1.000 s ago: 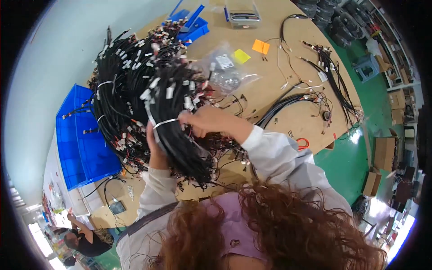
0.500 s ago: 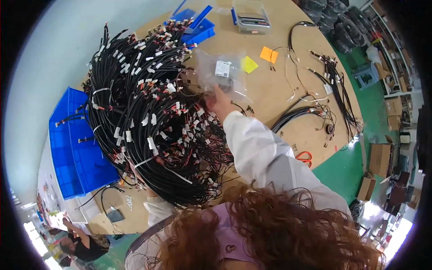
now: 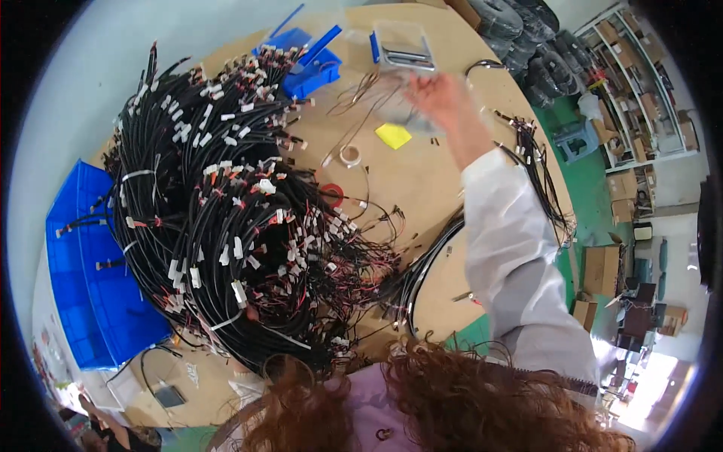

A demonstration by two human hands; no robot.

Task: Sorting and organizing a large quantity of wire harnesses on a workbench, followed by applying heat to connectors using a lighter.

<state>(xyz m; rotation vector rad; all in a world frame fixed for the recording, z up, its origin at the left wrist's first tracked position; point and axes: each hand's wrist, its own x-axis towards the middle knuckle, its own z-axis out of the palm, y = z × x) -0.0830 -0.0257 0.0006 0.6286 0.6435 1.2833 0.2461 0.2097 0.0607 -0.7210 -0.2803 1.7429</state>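
One hand, the right (image 3: 440, 98), grips a clear plastic bag (image 3: 407, 113) just beyond the yellow note (image 3: 393, 135); left hand unseen.

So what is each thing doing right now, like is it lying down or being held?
Right hand: reaching far across, blurred, gripping a clear plastic bag.
Left hand: out of sight.
Black cable bundles: heaped in a tangled pile.
Yellow note: lying flat.
Red tape roll: lying flat.
Blue bin: beside the table.
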